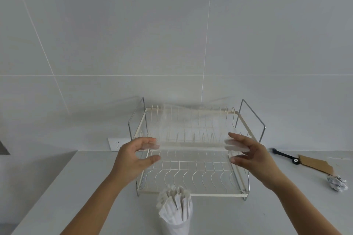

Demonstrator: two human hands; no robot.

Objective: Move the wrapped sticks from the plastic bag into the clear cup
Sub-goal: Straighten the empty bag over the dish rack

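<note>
A clear cup point(178, 226) stands on the counter at the bottom centre, filled with several white paper-wrapped sticks point(175, 203) that fan out above its rim. Above it, my left hand point(133, 158) and my right hand point(250, 156) each pinch one side of a clear plastic bag point(191, 139). The bag is stretched flat between them in front of the rack. It looks blurred, and I see no sticks inside it.
A white wire dish rack point(217, 194) with metal handles stands just behind the cup against the tiled wall. A wall socket point(116, 144) is at its left. On the right of the grey counter point(76, 187) lie a black tool point(284, 155), a cardboard piece point(315, 164) and crumpled paper point(337, 183).
</note>
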